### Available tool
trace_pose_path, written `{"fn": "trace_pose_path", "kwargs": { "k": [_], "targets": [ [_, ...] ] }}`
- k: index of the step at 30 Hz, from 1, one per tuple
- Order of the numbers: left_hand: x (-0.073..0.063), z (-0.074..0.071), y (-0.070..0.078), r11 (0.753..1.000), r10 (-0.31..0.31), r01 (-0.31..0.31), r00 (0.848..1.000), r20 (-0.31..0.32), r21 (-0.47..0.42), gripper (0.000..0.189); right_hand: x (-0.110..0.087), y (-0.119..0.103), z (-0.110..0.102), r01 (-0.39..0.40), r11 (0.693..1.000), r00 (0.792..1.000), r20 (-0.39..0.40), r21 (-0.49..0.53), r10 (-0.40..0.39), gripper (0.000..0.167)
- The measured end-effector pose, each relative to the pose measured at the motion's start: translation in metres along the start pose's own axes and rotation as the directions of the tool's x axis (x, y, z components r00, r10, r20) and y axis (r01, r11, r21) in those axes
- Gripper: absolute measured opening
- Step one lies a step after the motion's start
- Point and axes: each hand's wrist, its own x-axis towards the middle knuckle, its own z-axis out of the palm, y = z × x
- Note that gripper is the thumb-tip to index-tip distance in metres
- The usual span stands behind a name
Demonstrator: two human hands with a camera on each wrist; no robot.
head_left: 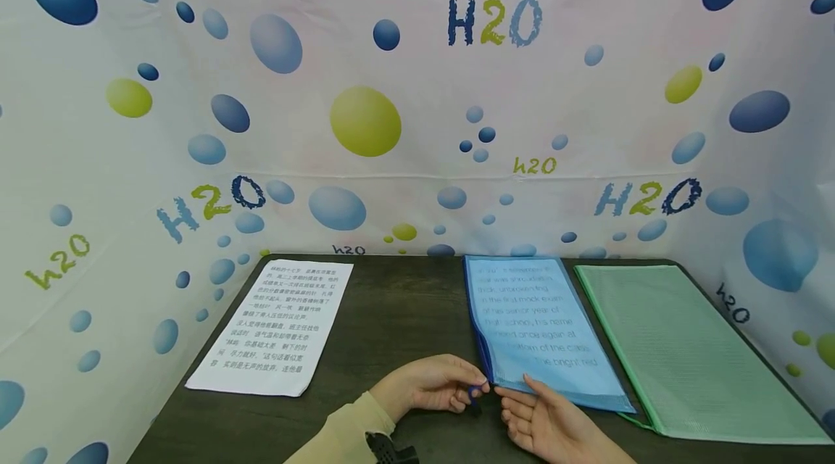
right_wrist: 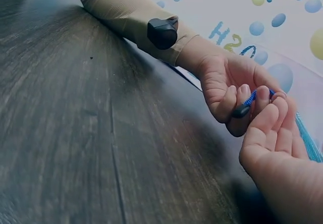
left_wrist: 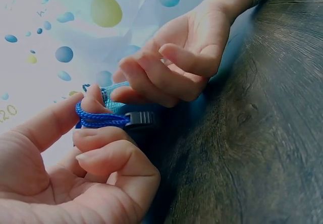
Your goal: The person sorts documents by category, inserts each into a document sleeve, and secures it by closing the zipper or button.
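A blue mesh zip pouch (head_left: 541, 326) with a printed English sheet inside lies on the dark table, its near left corner between both hands. My left hand (head_left: 433, 386) pinches the blue cord zipper pull (left_wrist: 103, 119) at that corner, its black end (left_wrist: 142, 119) hanging free beyond the fingers. Close beside it, my right hand (head_left: 544, 417) holds the pouch's near edge, thumb on top and index finger below. The other right fingers (left_wrist: 171, 80) are loosely bent. In the right wrist view the fingertips of both hands almost meet.
A white sheet of printed Chinese text (head_left: 274, 326) lies on the left of the table (head_left: 385, 304). To the right, a green mesh pouch (head_left: 698, 348) lies flat beside the blue one. A bubble-patterned backdrop (head_left: 417, 87) rises behind the table. A black strap device (right_wrist: 162, 33) sits on the left wrist.
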Motion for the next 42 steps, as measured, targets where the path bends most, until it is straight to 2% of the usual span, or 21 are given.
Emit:
{"fn": "trace_pose_path", "kwargs": {
  "k": [3, 6, 12, 17, 21, 27, 33, 38, 42],
  "targets": [
    [-0.0005, -0.0019, -0.0006, 1.0, -0.018, 0.018, 1.0, -0.007, -0.024, 0.028, -0.0001, 0.0009, -0.0012, 0.018, 0.999, 1.0, -0.02, 0.047, -0.017, 0.053],
    [-0.0011, -0.0035, -0.0014, 0.994, -0.053, 0.053, 0.999, 0.005, -0.093, 0.029, 0.0001, 0.0021, -0.0018, 0.021, 0.995, 1.0, -0.019, 0.099, -0.019, 0.049],
    [-0.0017, -0.0047, -0.0029, 0.956, -0.115, 0.133, 0.99, 0.082, -0.263, 0.03, -0.0005, 0.0023, -0.0024, 0.013, 0.991, 1.0, -0.019, 0.133, -0.011, 0.045],
    [-0.0013, -0.0045, -0.002, 0.931, -0.129, 0.15, 0.988, 0.084, -0.332, 0.03, -0.0009, 0.0006, -0.0018, 0.024, 0.99, 0.999, -0.034, 0.138, -0.02, 0.045],
    [-0.0013, -0.0036, -0.0015, 0.926, -0.143, 0.155, 0.988, 0.061, -0.343, 0.03, -0.0012, 0.0, -0.0011, 0.039, 0.992, 0.998, -0.046, 0.122, -0.034, 0.045],
    [-0.0002, 0.0002, -0.0026, 0.932, -0.166, 0.16, 0.986, 0.01, -0.324, 0.032, -0.0023, 0.0004, 0.0017, 0.057, 0.997, 0.995, -0.085, 0.058, -0.052, 0.044],
    [0.001, 0.0016, -0.0036, 0.927, -0.184, 0.171, 0.983, -0.007, -0.333, 0.03, -0.0035, -0.0017, 0.0034, 0.025, 0.998, 0.992, -0.125, 0.052, -0.018, 0.038],
    [0.0015, -0.0001, -0.0022, 0.921, -0.178, 0.162, 0.984, -0.014, -0.354, 0.026, -0.0052, -0.0027, 0.0054, 0.003, 1.0, 0.987, -0.163, 0.019, 0.0, 0.035],
    [0.0013, -0.0013, -0.0011, 0.924, -0.154, 0.127, 0.987, -0.047, -0.36, 0.025, -0.0053, -0.0018, 0.0058, -0.008, 1.0, 0.989, -0.148, 0.026, 0.012, 0.036]
  ]
}}
